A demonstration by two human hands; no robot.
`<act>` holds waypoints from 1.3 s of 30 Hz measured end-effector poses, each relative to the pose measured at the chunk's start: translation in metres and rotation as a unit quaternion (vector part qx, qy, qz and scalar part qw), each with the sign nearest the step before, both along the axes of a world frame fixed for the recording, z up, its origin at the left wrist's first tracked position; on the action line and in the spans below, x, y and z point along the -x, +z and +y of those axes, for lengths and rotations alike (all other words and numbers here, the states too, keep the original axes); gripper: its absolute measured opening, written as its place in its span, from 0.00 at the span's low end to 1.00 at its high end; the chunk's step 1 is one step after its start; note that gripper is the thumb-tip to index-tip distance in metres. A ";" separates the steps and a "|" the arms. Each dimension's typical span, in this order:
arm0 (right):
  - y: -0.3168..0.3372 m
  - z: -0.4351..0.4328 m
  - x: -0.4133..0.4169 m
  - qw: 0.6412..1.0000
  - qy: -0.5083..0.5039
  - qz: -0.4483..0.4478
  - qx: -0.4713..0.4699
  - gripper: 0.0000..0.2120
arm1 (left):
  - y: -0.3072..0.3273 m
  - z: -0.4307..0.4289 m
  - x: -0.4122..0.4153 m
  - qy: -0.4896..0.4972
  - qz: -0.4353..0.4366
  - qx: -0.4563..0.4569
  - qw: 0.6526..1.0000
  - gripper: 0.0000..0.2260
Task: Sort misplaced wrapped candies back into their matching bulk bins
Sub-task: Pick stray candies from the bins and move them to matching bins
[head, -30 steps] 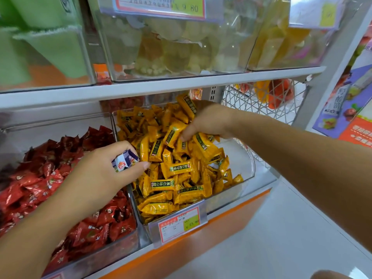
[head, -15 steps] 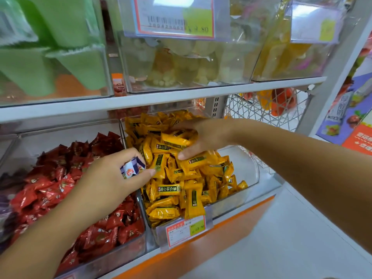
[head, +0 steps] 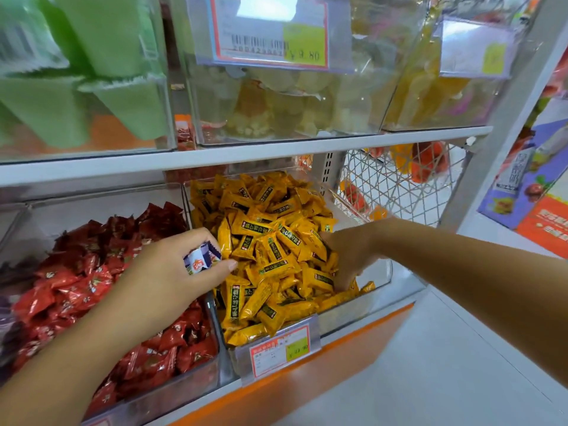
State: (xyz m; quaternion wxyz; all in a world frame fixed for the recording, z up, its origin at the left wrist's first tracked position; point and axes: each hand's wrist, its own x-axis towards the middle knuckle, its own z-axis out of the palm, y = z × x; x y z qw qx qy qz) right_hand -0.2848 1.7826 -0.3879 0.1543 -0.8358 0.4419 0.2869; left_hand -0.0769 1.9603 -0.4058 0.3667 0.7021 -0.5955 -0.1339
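the blue-and-white candy [head: 201, 260] is the stray: your left hand [head: 166, 272] pinches it between thumb and curled fingers [head: 192, 236], right over the divider where the red candy bin [head: 184, 392] meets the yellow candy bin [head: 382, 272]. its long axis runs roughly left to right, a twisted end poking toward the yellow candies [head: 270, 241]. it matches neither pile, and no bin in view plainly shows its kind, so i'd judge the coming carry leads away from here, and the left hand, already on it, is the one for it. your right hand [head: 347, 256] is dug into the right front of the yellow pile, fingers buried among wrappers; i cannot tell whether they hold anything. a second ago that hand was up at the back of the pile, then lay flat on top; the left hand and its candy have hardly shifted.
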 end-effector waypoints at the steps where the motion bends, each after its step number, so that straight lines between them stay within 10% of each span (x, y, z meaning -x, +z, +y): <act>1: -0.003 -0.001 -0.001 1.000 -0.012 -0.013 -0.016 0.43 | 0.000 0.000 0.000 0.003 -0.004 -0.002 1.000 0.11; 25: -0.035 -0.006 0.010 0.958 -0.164 -0.181 -0.151 0.18 | -0.005 -0.003 -0.002 -0.020 0.001 0.012 1.000 0.12; 39: -0.026 0.001 0.012 0.937 -0.148 -0.290 -0.124 0.24 | -0.007 -0.007 -0.003 -0.012 -0.011 0.022 1.000 0.13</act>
